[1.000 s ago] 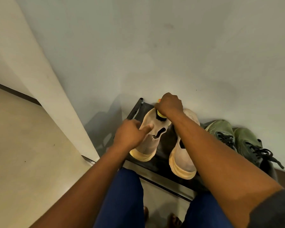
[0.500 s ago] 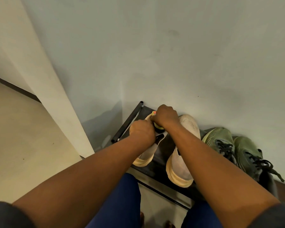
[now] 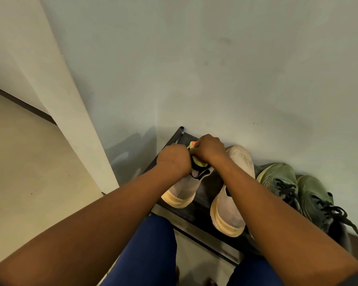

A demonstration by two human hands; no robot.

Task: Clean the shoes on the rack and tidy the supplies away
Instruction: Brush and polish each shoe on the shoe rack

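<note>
The left hand [image 3: 174, 159] has closed in from the beige shoe's [image 3: 184, 188] side to meet the right hand [image 3: 209, 149]; both now grip a small yellow-and-black bottle [image 3: 198, 163] over that shoe at the rack's [image 3: 203, 195] left end, probably opening it.

A plain pale wall [image 3: 215, 69] fills most of the view, matt and faintly greenish in the warm, dim light, with a few small dark smudges high on it. Left of this wall a white pillar [image 3: 56, 89] juts forward, its edge running down to the floor. Further left of the pillar lies a smooth cream floor [image 3: 29, 172], with a dark skirting strip [image 3: 23, 104] running along its far side. At the foot of the wall, soft grey shadows [image 3: 130, 153] fall in the corner beside the pillar.
</note>
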